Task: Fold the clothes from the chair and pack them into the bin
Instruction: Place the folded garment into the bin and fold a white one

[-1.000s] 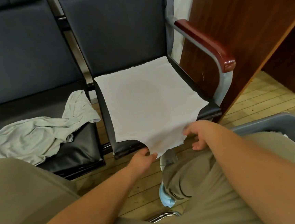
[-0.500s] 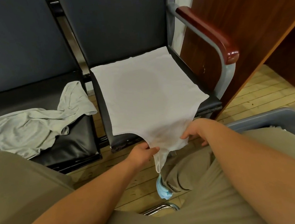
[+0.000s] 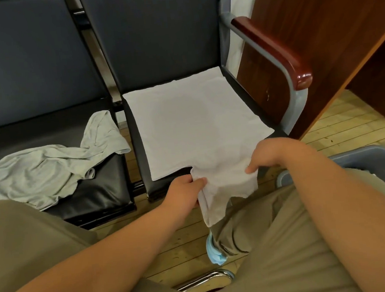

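A white garment (image 3: 192,127) lies flat on the seat of the right dark chair (image 3: 154,39), its near part hanging over the front edge. My left hand (image 3: 183,188) pinches the hanging part at its left side. My right hand (image 3: 269,155) grips the same part at its right side, thumb on top. A crumpled grey garment (image 3: 44,170) lies on the left chair's seat (image 3: 98,196). The grey bin (image 3: 360,156) stands at the right, mostly hidden behind my right arm and leg.
The right chair has a red-brown armrest (image 3: 271,50) on a grey metal frame. A wooden desk panel (image 3: 316,30) stands right of it. My legs in olive trousers (image 3: 253,245) fill the foreground, over a wooden plank floor (image 3: 338,123). A chrome chair tube (image 3: 203,280) shows below.
Both hands have gathered the garment's near edge and drawn it towards me, so more cloth hangs off the seat front. The hanging strip is longer and bunched.
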### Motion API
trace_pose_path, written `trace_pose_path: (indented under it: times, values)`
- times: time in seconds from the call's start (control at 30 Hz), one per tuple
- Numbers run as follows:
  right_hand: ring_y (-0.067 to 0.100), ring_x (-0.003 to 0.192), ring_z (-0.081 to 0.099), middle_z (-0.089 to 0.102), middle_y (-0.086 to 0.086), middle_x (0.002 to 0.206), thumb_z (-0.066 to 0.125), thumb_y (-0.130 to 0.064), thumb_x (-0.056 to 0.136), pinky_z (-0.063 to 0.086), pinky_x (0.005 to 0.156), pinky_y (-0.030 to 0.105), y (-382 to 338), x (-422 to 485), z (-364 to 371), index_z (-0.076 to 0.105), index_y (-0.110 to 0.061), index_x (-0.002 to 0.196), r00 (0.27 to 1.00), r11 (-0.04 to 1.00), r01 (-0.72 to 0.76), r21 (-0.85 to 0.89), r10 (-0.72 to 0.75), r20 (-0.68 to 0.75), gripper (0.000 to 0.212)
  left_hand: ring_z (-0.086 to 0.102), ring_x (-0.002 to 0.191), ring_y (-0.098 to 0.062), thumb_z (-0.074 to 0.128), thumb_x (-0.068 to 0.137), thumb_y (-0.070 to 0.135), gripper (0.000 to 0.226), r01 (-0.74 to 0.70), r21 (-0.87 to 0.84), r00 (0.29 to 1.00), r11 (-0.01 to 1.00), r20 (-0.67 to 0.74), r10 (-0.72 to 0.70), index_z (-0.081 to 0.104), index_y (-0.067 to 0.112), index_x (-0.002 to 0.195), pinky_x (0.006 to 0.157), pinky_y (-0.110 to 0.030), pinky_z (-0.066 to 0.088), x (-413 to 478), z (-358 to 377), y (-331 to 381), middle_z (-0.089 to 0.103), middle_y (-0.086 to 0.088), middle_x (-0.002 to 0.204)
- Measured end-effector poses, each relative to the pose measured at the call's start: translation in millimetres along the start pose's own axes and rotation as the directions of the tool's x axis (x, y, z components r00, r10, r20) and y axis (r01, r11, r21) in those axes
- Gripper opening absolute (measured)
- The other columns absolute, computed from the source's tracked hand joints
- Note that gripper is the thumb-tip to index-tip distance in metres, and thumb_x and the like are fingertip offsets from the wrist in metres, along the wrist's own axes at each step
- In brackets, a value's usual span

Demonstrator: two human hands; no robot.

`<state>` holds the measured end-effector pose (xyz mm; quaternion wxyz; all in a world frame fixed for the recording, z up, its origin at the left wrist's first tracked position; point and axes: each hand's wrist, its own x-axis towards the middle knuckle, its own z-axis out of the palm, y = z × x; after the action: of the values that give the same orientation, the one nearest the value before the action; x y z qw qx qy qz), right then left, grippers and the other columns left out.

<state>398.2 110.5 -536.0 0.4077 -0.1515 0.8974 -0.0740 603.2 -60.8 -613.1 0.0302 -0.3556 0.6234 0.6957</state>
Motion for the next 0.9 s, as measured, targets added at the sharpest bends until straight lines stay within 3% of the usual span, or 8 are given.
trace_pose_path:
  times: [0.13,0.23,0.33,0.43,0.53,0.67,0.8,0.9]
  values:
    - [0.024,0.115,0.066,0.068,0.001,0.125,0.076,-0.044,0.096,0.052,0.105,0.045,-17,-10,-26,0.066,-0.021,0.117,0.993,0.962,0.108,0.25,-0.093,-0.07,0.033,0.075,0.096,-0.028,0.068,0.098,0.045,0.041,-0.064,-0.065,0.991,0.996,-0.119,0.056,0.071,0.004,0.1,0.093,-0.042,0.058,5,-7,31,0.078,-0.013,0.087]
    - [0.03,0.108,0.073,0.075,0.011,0.119,0.078,-0.042,0.088,0.06,0.1,0.048,-39,-5,-46,0.072,-0.011,0.115,0.977,0.878,0.156,0.453,-0.07,-0.2,0.042,0.076,0.102,-0.03,0.07,0.092,0.053,0.059,-0.068,-0.18,0.993,0.981,-0.108,0.049,0.073,-0.003,0.109,0.103,-0.044,0.055,11,-16,62,0.077,-0.025,0.098]
    - [0.031,0.097,0.072,0.07,0.014,0.111,0.076,-0.029,0.097,0.064,0.08,0.043,-64,-3,-70,0.062,-0.009,0.121,0.971,0.781,0.153,0.606,-0.004,-0.239,0.035,0.074,0.115,-0.027,0.073,0.101,0.028,0.034,-0.082,-0.371,0.996,0.925,-0.002,0.087,0.072,0.008,0.128,0.107,-0.049,0.055,13,-25,102,0.078,-0.009,0.12]
    - [0.034,0.103,0.066,0.065,0.013,0.119,0.078,-0.036,0.095,0.06,0.086,0.045,-82,12,-90,0.057,-0.01,0.135,0.954,0.754,0.153,0.639,0.056,-0.294,0.053,0.074,0.115,-0.03,0.071,0.099,0.008,0.031,-0.091,-0.397,0.995,0.913,0.01,0.103,0.067,0.009,0.13,0.102,-0.052,0.058,27,-31,135,0.078,-0.006,0.122]
    - [0.036,0.109,0.063,0.063,0.011,0.122,0.082,-0.037,0.091,0.056,0.1,0.052,-101,28,-103,0.058,-0.014,0.13,0.953,0.693,0.176,0.699,0.057,-0.296,0.051,0.075,0.11,-0.032,0.074,0.094,0.005,0.034,-0.065,-0.395,0.997,0.916,-0.071,0.04,0.066,0.006,0.127,0.096,-0.052,0.061,53,-38,159,0.076,-0.011,0.123]
    - [0.031,0.099,0.072,0.073,0.008,0.108,0.085,-0.034,0.089,0.061,0.092,0.049,-121,57,-107,0.068,-0.015,0.108,0.97,0.577,0.158,0.801,0.061,-0.235,0.032,0.078,0.1,-0.031,0.076,0.093,0.007,0.023,-0.055,-0.379,0.985,0.924,-0.174,-0.012,0.074,0.004,0.115,0.096,-0.048,0.062,95,-48,176,0.08,-0.012,0.109]
    - [0.033,0.099,0.075,0.077,0.008,0.109,0.089,-0.035,0.084,0.064,0.087,0.053,-134,92,-109,0.071,-0.023,0.114,0.99,0.482,0.099,0.87,0.04,-0.135,0.037,0.078,0.097,-0.03,0.079,0.093,0.012,0.018,-0.007,-0.391,0.965,0.92,-0.245,-0.097,0.075,0.007,0.11,0.093,-0.048,0.063,130,-55,179,0.08,-0.01,0.105]
    - [0.029,0.1,0.075,0.076,0.008,0.11,0.088,-0.032,0.087,0.065,0.087,0.049,-144,105,-118,0.071,-0.024,0.106,0.992,0.416,0.092,0.905,0.036,-0.118,0.027,0.08,0.093,-0.027,0.076,0.095,0.013,0.02,0.059,-0.473,0.955,0.879,-0.228,-0.187,0.077,0.009,0.114,0.089,-0.047,0.065,145,-57,185,0.081,-0.009,0.103]
